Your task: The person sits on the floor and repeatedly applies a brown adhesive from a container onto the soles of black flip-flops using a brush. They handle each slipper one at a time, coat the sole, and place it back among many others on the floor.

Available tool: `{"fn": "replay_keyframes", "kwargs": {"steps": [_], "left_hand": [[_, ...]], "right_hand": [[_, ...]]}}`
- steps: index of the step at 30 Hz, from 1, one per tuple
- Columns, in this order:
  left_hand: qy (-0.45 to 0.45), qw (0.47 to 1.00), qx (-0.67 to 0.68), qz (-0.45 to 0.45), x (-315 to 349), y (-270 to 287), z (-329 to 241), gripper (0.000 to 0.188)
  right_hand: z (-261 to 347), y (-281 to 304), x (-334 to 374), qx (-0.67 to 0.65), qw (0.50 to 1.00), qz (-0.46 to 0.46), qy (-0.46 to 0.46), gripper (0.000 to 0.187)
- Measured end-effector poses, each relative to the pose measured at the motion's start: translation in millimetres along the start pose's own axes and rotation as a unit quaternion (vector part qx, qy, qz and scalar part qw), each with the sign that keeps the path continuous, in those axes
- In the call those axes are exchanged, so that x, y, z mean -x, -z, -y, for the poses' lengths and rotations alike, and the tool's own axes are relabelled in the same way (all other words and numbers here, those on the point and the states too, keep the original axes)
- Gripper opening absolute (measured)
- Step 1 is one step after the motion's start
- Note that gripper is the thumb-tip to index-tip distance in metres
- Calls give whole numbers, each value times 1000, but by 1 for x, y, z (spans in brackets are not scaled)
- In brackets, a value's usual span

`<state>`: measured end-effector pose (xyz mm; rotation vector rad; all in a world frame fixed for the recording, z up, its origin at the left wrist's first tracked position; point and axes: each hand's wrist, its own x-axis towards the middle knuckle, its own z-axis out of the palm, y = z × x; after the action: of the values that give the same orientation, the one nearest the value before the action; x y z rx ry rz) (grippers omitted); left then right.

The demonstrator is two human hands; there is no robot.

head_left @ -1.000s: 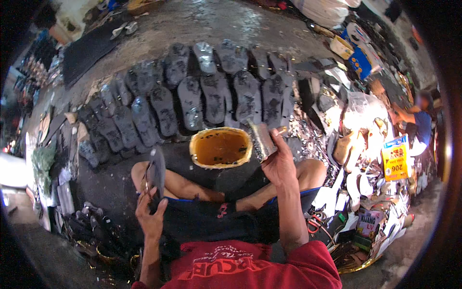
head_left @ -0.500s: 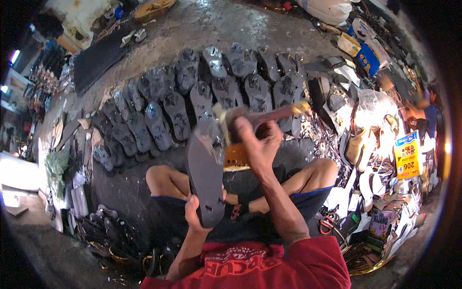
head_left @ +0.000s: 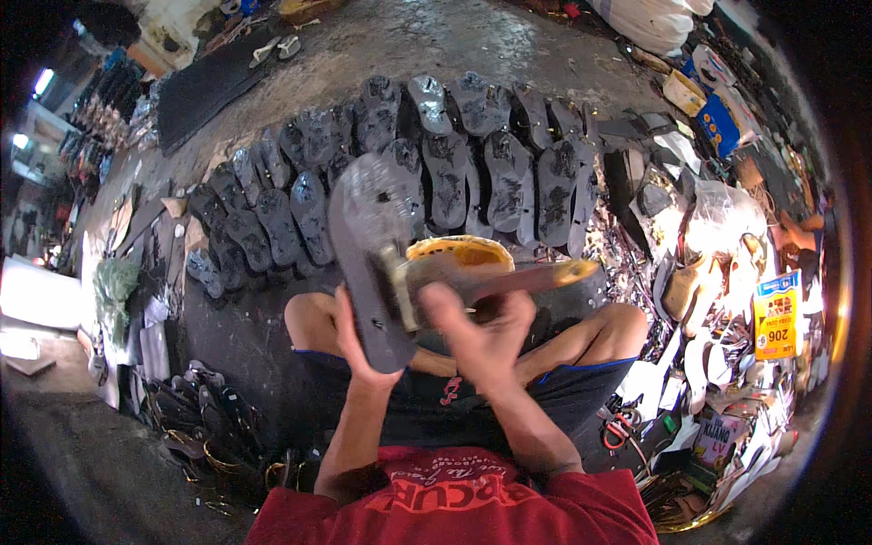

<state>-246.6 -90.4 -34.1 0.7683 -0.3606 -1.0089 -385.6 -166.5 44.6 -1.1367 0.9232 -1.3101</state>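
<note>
My left hand (head_left: 363,350) grips the heel end of a dark grey sandal sole (head_left: 368,213), tilted upright with its toe end away from me. Wet, glossy adhesive covers its toe half. Closed round a wide brush (head_left: 527,280) with a brown handle, my right hand (head_left: 481,341) is partly blurred. The bristles lie against the lower half of the sole. Just beyond the brush stands a container (head_left: 463,240) with amber, glue-like residue inside, partly hidden by the brush and hand.
Rows of dark sandal soles (head_left: 445,186) with shiny patches lie beyond my crossed legs. Scraps, a clear plastic bag (head_left: 727,211) and a yellow packet (head_left: 778,313) crowd the right. Sandals (head_left: 204,409) are piled at lower left. A white sack (head_left: 645,23) stands at the far right.
The brush has moved toward me along the sole, from its toe end to its lower half. My left hand has raised the sole away from me, and the container now shows more.
</note>
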Motion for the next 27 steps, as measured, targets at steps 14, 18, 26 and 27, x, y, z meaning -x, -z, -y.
{"fn": "replay_keyframes", "kwargs": {"steps": [14, 18, 26, 27], "left_hand": [[73, 990, 99, 64, -22, -28, -16, 56], [-17, 999, 1, 37, -36, -33, -32, 57], [-84, 996, -10, -1, -229, -25, -160, 49], [-35, 994, 67, 84, -265, -13, -147, 47]], "right_hand": [[25, -2, -34, 172, 979, -93, 52, 20], [17, 1, -10, 111, 993, 30, 32, 28], [-47, 67, -31, 82, 984, -122, -100, 28], [-55, 71, -35, 90, 983, -145, -64, 27]]}}
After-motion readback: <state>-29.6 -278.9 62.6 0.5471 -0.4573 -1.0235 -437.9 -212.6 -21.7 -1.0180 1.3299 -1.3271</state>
